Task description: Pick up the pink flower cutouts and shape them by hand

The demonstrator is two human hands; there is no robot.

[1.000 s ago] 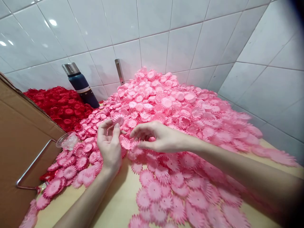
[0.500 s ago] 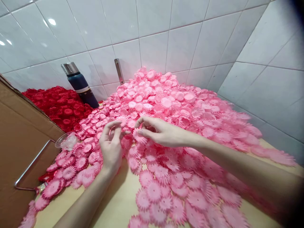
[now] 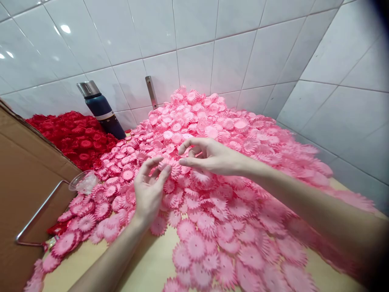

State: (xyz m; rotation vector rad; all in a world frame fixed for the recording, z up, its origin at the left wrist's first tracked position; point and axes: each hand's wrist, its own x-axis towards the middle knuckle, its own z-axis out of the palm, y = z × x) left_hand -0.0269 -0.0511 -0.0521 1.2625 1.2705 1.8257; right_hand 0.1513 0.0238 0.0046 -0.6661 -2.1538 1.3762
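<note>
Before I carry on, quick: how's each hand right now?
Left hand: thumb at a pink disc; cannot tell if gripped.
Right hand: open, loosely curled, nothing visibly held.

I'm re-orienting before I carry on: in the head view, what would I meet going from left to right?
Cardboard → bottle → left hand → right hand.

Bright, cool white light fills the scene, leaving small white glare spots on the upper left of the glossy tiled wall (image 3: 158,28). Soft shadows lie beneath the forearms on the pale table (image 3: 152,259). The wide lens stretches the edges, and blurry black darkens the right-hand corners. The pink discs (image 3: 197,121) look fairly sharp near the middle, softer toward the right.
</note>
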